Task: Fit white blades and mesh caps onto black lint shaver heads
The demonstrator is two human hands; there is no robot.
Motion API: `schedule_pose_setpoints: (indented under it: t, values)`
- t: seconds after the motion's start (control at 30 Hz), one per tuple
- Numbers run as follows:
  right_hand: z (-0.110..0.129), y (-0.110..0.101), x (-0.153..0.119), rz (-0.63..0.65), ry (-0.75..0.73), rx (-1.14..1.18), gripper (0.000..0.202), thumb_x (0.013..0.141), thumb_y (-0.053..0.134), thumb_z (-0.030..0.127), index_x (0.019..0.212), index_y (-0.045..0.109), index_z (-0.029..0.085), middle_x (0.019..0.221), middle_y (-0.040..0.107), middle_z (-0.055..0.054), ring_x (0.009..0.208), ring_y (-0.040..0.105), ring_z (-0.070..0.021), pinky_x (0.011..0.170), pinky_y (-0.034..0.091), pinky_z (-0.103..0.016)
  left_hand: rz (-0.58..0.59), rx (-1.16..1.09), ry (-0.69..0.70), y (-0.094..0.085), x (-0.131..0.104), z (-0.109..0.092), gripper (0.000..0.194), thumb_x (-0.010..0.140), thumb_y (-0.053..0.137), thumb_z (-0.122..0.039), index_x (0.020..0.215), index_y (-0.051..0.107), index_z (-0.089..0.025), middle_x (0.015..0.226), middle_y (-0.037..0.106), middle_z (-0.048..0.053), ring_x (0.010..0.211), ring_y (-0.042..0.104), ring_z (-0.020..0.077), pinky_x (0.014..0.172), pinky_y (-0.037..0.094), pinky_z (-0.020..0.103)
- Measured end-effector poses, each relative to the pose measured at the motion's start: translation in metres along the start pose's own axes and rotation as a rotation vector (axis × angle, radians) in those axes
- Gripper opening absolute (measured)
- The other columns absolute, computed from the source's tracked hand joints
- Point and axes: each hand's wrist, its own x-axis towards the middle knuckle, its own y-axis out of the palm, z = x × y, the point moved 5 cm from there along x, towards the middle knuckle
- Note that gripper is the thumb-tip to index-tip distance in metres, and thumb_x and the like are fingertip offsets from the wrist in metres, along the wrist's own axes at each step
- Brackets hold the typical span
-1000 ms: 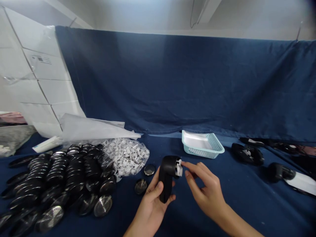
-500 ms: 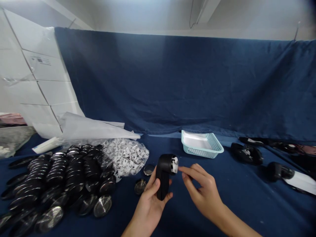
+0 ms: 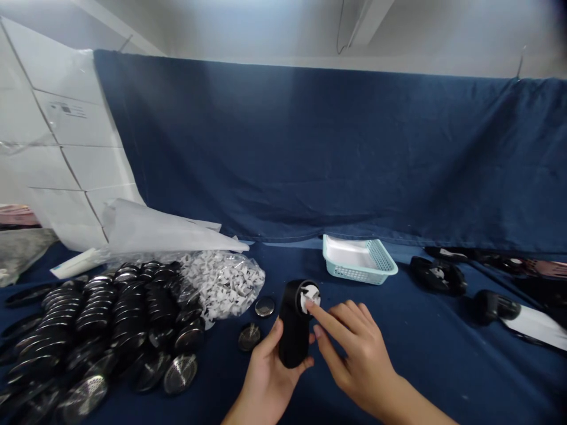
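My left hand (image 3: 270,369) is wrapped round the grip of a black plastic housing (image 3: 292,342), an upright handle topped by a round, open head. A white insert (image 3: 309,295) sits inside that round opening, which is turned partly towards me. My right hand (image 3: 357,348) reaches in from the right and holds nothing. Its index fingertip touches the white insert, the thumb stands apart below and the other fingers are loosely bent. Just left of the housing lie two small round discs, a shiny one (image 3: 264,307) and a darker one (image 3: 249,337).
Rows of black discs with perforated metal faces (image 3: 95,313) cover the left of the blue cloth. Behind them a clear bag holds small white pieces (image 3: 225,283). A light-blue basket (image 3: 361,274) stands beyond my hands; more black housings (image 3: 491,307) lie at right.
The housing has turned so its round opening faces me more. My right index finger has moved left onto the white insert; before, it was at the insert's right edge.
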Motion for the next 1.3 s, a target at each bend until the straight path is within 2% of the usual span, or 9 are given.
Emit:
schedule_pose_setpoints:
  t: [0.07,0.13,0.2,0.27,0.43,0.7,0.93,1.1,1.3]
  values:
    - [0.004,-0.005,0.002,-0.013,0.001,-0.115,0.049,0.087,0.054,0.018,0.135,0.05,0.027,0.093,0.062,-0.009,0.078,0.055,-0.0236,0.066,0.039,-0.039,0.013,-0.014,-0.022,0.002,-0.001,0.002,0.025,0.088,0.062,-0.035,0.099,0.069,-0.013,0.093,0.072,0.012,0.09,0.065,0.0262,0.078,0.048,0.041]
    - [0.008,-0.01,0.004,-0.048,0.0,-0.2,0.048,0.086,0.056,0.022,0.133,0.053,0.029,0.112,0.059,-0.013,0.094,0.056,-0.0297,0.075,0.04,-0.045,0.025,-0.021,-0.03,0.005,-0.002,0.003,0.025,0.09,0.06,-0.035,0.098,0.07,-0.013,0.091,0.072,0.012,0.087,0.066,0.0258,0.078,0.048,0.041]
    - [0.008,-0.012,0.006,-0.075,0.001,-0.248,0.045,0.086,0.058,0.025,0.13,0.055,0.029,0.13,0.051,-0.015,0.112,0.05,-0.0351,0.085,0.038,-0.051,0.018,-0.019,-0.026,0.006,-0.002,0.004,0.024,0.09,0.06,-0.034,0.099,0.07,-0.013,0.09,0.072,0.012,0.085,0.066,0.0256,0.076,0.048,0.041]
    - [0.006,-0.013,0.007,-0.089,0.009,-0.273,0.043,0.086,0.058,0.028,0.128,0.057,0.03,0.138,0.044,-0.014,0.122,0.044,-0.037,0.09,0.036,-0.053,-0.009,-0.004,-0.015,0.005,-0.002,0.004,0.022,0.09,0.06,-0.032,0.097,0.07,-0.014,0.089,0.073,0.011,0.083,0.066,0.0254,0.07,0.048,0.039]
    - [-0.003,-0.014,0.008,-0.114,0.016,-0.276,0.036,0.086,0.059,0.028,0.122,0.06,0.028,0.141,0.041,-0.015,0.127,0.04,-0.0368,0.097,0.032,-0.056,-0.077,0.051,0.014,0.001,-0.001,0.002,0.023,0.087,0.063,-0.033,0.096,0.068,-0.012,0.087,0.072,0.011,0.082,0.066,0.0264,0.065,0.048,0.037]
    - [-0.005,-0.013,0.009,-0.084,0.072,-0.164,0.029,0.088,0.057,0.024,0.116,0.063,0.028,0.137,0.045,-0.012,0.125,0.043,-0.0334,0.094,0.037,-0.055,-0.126,0.051,0.05,0.0,-0.001,-0.002,0.022,0.087,0.063,-0.033,0.093,0.067,-0.012,0.084,0.071,0.01,0.079,0.066,0.0261,0.064,0.049,0.037]
    - [0.001,-0.014,0.007,-0.056,0.048,-0.084,0.028,0.088,0.056,0.019,0.113,0.065,0.027,0.136,0.046,-0.011,0.126,0.042,-0.0311,0.094,0.04,-0.052,-0.104,0.019,0.036,-0.002,0.001,-0.002,0.018,0.09,0.061,-0.029,0.095,0.067,-0.013,0.082,0.071,0.01,0.076,0.066,0.0245,0.065,0.049,0.038]
    - [0.005,-0.014,0.006,-0.096,0.045,-0.136,0.028,0.089,0.057,0.026,0.115,0.065,0.03,0.14,0.044,-0.01,0.131,0.038,-0.034,0.098,0.036,-0.058,-0.092,0.006,0.022,-0.002,0.002,-0.001,0.019,0.09,0.061,-0.027,0.103,0.065,-0.014,0.089,0.072,0.01,0.081,0.067,0.0245,0.069,0.05,0.039]
    - [0.004,-0.012,0.009,-0.101,0.048,-0.271,0.032,0.09,0.056,0.037,0.121,0.063,0.034,0.145,0.042,-0.01,0.134,0.037,-0.0347,0.105,0.025,-0.063,-0.126,0.056,0.025,-0.004,0.004,0.0,0.023,0.089,0.063,-0.027,0.107,0.063,-0.014,0.092,0.072,0.01,0.079,0.067,0.0225,0.063,0.049,0.034]
